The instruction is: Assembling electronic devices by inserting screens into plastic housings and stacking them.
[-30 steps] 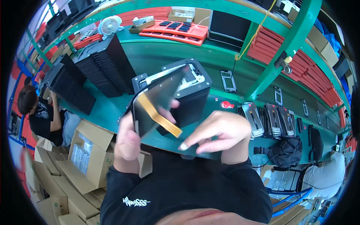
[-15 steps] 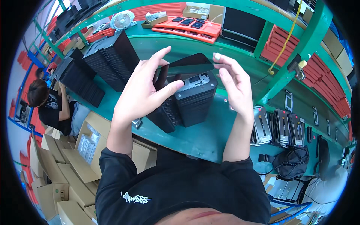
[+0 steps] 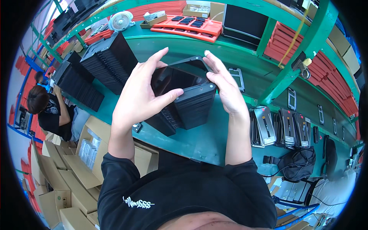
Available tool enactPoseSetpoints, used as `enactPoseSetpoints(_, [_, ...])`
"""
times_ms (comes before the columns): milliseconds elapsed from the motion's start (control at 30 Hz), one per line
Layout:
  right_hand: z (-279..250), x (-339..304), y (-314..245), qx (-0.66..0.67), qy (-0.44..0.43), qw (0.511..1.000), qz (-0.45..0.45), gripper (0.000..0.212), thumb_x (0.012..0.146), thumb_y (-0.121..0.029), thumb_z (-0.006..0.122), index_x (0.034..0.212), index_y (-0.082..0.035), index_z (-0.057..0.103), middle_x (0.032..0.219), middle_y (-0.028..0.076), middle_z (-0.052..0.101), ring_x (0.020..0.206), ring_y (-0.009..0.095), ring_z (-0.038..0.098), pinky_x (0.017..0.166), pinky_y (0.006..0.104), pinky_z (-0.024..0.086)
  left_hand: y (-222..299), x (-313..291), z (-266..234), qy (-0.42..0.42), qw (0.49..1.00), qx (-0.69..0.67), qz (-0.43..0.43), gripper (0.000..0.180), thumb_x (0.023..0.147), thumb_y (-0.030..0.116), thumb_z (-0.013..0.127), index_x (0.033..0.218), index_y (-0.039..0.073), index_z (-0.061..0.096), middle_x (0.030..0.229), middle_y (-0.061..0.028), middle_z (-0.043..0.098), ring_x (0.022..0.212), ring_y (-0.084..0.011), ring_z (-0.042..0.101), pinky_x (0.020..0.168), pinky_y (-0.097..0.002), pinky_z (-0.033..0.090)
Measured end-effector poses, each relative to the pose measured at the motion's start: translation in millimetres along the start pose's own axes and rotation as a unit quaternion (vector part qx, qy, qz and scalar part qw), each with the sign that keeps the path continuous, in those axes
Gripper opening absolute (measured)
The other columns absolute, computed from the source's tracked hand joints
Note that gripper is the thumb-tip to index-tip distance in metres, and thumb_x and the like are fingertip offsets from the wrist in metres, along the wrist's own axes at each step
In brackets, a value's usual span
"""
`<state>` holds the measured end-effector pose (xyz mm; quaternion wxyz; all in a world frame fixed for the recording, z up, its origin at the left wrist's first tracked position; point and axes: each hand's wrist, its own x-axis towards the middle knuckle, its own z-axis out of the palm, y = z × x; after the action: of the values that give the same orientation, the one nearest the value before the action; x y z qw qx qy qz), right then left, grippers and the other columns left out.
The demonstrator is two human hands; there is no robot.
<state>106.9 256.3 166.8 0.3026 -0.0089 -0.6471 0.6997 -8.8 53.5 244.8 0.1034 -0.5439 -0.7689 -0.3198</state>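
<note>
My left hand (image 3: 142, 96) and my right hand (image 3: 225, 85) hold a flat black tray (image 3: 177, 76) by its two sides, level on top of a stack of black trays (image 3: 183, 109) on the green workbench (image 3: 214, 134). The left thumb lies across the tray's near edge and the fingers reach up over its far left corner. The right fingers press along its right edge. The tray's glossy top shows between the hands.
Taller stacks of black trays (image 3: 109, 61) stand at the left. Orange trays (image 3: 188, 25) and a small white fan (image 3: 120, 21) sit at the back. Upright flat parts (image 3: 281, 124) and a black bag (image 3: 299, 165) lie right. Cardboard boxes (image 3: 80, 153) and a seated person (image 3: 48, 111) are at left.
A second ago my left hand held up a flat panel with an orange ribbon cable. Since then both hands have come to the stack top and hold a black tray flat on it.
</note>
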Motion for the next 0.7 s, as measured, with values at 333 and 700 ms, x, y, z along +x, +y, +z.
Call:
enactPoseSetpoints(333, [13.2,-2.8,-6.1,-0.037,-0.007,0.999,0.025,0.059,0.099,-0.01,0.045,0.158,-0.001,0.038,0.164,0.012,0.038,0.154,0.026,0.03,0.125,0.0358,0.022,-8.0,-7.1,-2.7,-0.005,0.998,-0.055,-0.036,0.089,0.074,0.023,0.086,0.152,0.006,0.046,0.118,-0.0133,0.068,0.105,-0.0247,0.069,0.097,-0.0361,0.053])
enactPoseSetpoints(700, [-3.2,-20.1,-32.2,-0.188,0.06,0.979,-0.043,0.038,0.106,-0.013,0.048,0.139,0.005,0.057,0.134,0.018,0.066,0.116,0.022,0.069,0.093,0.0315,0.053,-39.0,-35.2,-28.7,-0.009,0.995,0.095,0.025,0.064,0.087,0.026,0.076,0.145,0.009,0.058,0.141,-0.0204,0.06,0.134,-0.0382,0.057,0.119,-0.0564,0.03])
